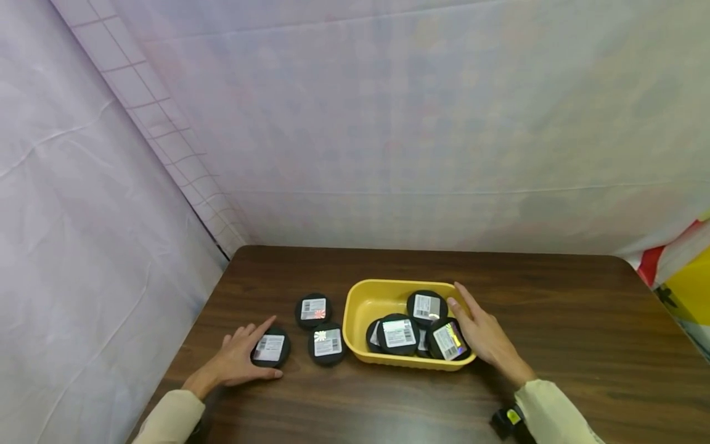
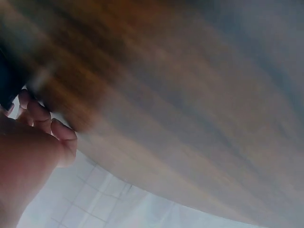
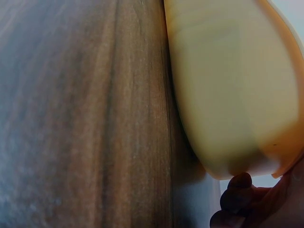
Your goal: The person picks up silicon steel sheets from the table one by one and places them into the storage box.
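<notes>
On the left of the table, my left hand [image 1: 241,354] spreads its thumb and index finger around a flat black round piece [image 1: 269,348] with a white label. A visible gap separates the thumb from its near edge. My right hand [image 1: 488,336] holds the right end of a yellow plastic basket [image 1: 363,299], with its thumb at the inner side; in the right wrist view, fingers [image 3: 237,194] curl against the outer wall. Several like black round pieces [image 1: 398,333] lie overlapping inside, labels up. The left wrist view shows only a dark edge beside the fingers [image 2: 40,114].
Two more labelled black round pieces, one farther back [image 1: 313,310] and one nearer [image 1: 326,343], lie between my left hand and the basket. The brown wooden table [image 1: 582,320] meets white curtains [image 1: 388,154] behind and at left. Something yellow and red [image 1: 693,283] stands at the right.
</notes>
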`<state>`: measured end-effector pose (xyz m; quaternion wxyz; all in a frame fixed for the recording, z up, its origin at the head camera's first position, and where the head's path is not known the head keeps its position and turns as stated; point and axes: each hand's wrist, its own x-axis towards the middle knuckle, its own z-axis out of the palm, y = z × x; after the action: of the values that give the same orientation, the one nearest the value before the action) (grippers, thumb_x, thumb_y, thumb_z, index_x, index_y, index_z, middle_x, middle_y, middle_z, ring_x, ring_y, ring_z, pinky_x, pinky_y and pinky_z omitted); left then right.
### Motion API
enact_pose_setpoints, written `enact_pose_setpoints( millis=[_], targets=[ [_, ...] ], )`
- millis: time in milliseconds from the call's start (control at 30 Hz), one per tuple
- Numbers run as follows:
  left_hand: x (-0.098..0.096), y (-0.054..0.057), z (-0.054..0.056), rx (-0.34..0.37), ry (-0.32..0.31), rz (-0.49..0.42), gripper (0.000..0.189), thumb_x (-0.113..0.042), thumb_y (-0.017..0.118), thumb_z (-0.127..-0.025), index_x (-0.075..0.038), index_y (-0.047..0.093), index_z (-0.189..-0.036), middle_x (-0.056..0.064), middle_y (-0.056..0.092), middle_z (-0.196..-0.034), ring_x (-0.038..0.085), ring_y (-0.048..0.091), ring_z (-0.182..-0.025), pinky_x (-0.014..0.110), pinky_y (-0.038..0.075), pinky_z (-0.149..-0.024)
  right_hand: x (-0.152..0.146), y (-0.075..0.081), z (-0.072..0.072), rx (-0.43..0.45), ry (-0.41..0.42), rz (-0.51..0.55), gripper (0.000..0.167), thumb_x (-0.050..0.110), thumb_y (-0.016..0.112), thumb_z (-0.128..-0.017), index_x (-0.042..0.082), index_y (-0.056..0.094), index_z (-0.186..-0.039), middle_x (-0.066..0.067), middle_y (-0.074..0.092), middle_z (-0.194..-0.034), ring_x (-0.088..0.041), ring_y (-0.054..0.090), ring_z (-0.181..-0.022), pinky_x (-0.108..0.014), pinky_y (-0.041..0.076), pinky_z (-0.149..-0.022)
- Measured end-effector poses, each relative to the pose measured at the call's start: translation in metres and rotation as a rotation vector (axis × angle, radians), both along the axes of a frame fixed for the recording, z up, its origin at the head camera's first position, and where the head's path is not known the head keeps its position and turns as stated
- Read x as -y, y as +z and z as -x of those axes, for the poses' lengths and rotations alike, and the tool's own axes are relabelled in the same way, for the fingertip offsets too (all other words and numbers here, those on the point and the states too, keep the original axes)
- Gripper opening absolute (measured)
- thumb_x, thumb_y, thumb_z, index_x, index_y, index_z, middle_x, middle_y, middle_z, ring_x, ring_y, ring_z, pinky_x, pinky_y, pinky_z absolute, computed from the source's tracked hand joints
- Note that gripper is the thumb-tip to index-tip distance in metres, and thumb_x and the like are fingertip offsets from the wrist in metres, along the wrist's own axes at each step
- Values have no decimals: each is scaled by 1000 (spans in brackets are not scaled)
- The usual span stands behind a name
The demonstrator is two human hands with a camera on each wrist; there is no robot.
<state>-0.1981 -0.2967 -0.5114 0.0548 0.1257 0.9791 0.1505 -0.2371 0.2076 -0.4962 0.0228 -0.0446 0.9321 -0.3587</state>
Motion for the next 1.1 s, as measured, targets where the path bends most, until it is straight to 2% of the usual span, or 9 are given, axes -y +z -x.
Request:
enact_pose_setpoints(
  millis=[200, 333, 633, 1100],
  targets=[
    [-1, 4, 3, 0, -19, 3, 113, -76, 74, -66, -20, 34, -155, 5, 59, -123, 21, 52, -110, 47, 38, -86, 0, 0, -1, 6, -5, 5, 69, 63, 23, -102, 27, 12, -161, -28, 39, -150, -58, 41, -128, -70, 34, -99],
    [-3, 6, 3, 11, -19, -3, 109, -74, 75, -67, -20, 37, -154, 8, 60, -129, 25, 53, -115, 53, 39, -90, 0, 0, -1, 0, -9, 5, 69, 63, 23, -102, 27, 13, -161, -28, 39, -150, -58, 41, -129, -70, 34, -99],
    [-4, 6, 3, 20, -1, -14, 105, -72, 76, -66, -21, 41, -151, 8, 63, -130, 21, 55, -110, 47, 38, -88, -1, -1, -1, -6, -10, 5, 70, 63, 23, -102, 26, 13, -161, -28, 38, -151, -57, 40, -130, -70, 33, -101],
    [-7, 11, -1, -12, 39, 19, 101, -70, 76, -66, -17, 47, -147, 11, 62, -129, 26, 55, -114, 50, 40, -90, 1, -1, 1, 5, -13, 8, 71, 64, 22, -102, 26, 13, -161, -28, 37, -152, -57, 39, -131, -70, 32, -101]
  ],
)
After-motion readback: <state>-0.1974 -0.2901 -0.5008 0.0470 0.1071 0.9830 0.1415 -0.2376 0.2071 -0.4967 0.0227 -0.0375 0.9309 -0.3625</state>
